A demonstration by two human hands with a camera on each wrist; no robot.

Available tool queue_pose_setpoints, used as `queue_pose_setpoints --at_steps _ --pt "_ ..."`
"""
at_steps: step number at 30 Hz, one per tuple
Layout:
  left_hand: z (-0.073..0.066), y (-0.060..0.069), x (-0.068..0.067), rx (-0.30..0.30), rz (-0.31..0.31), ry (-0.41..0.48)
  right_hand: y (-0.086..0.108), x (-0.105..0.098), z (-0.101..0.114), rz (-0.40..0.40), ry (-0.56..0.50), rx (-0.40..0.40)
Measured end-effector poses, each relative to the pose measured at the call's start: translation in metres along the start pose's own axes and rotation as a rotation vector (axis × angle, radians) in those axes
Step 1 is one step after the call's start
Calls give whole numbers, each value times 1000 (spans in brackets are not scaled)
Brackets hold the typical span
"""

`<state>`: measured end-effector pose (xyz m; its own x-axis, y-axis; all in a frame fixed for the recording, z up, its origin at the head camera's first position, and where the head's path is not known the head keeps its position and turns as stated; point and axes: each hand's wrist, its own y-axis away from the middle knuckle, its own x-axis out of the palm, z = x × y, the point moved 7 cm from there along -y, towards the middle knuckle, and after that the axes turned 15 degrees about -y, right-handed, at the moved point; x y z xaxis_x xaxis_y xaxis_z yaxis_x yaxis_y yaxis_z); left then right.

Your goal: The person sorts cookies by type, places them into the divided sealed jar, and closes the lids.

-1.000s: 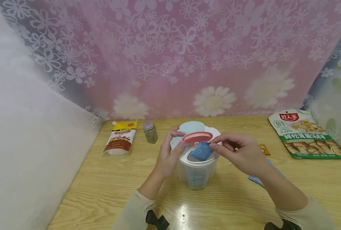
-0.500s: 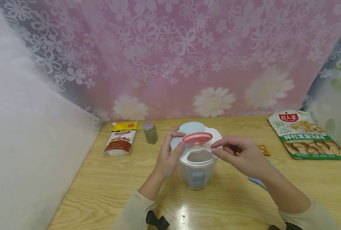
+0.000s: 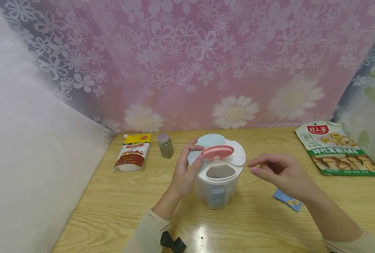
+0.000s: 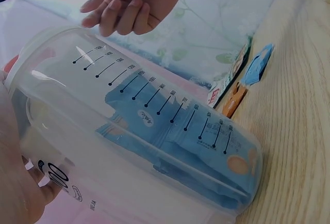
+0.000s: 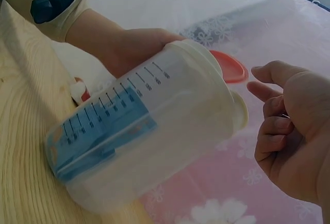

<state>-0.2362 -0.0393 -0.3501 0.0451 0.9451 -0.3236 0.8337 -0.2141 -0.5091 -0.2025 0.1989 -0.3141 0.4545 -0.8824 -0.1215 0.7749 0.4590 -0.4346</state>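
Observation:
A clear storage container [image 3: 217, 193] with measuring marks stands on the wooden table [image 3: 136, 211]. In its white lid, the front opening is uncovered and the pink flap [image 3: 218, 152] is raised. My left hand [image 3: 185, 172] grips the container's left side, thumb on top of the lid. Several blue packets [image 4: 170, 131] lie inside the front compartment, as the left wrist view shows. To the right of the lid, my right hand [image 3: 282, 174] hovers, fingers loosely bent and holding nothing. One more blue packet [image 3: 287, 199] lies on the table below that hand.
At the back left are a yellow-topped pouch [image 3: 133, 152] and a small jar [image 3: 165, 145] with a purple lid. A green and white mushroom bag [image 3: 339, 147] lies at the back right. The left wrist view shows an orange packet [image 4: 235, 99] near the blue one.
The blue packet that my right hand pinched over the opening has dropped inside. My right hand has since drawn away to the right; my left hand has stayed on the container.

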Motion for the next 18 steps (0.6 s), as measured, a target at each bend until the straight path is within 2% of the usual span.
queue_pose_setpoints --at_steps 6,14,18 --pt "-2 0 0 7 0 0 10 -7 -8 80 -43 22" --pt "0 0 0 2 -1 -12 28 -22 -27 177 31 143" --pt "-1 0 0 -2 -3 -16 38 -29 -37 220 36 163"
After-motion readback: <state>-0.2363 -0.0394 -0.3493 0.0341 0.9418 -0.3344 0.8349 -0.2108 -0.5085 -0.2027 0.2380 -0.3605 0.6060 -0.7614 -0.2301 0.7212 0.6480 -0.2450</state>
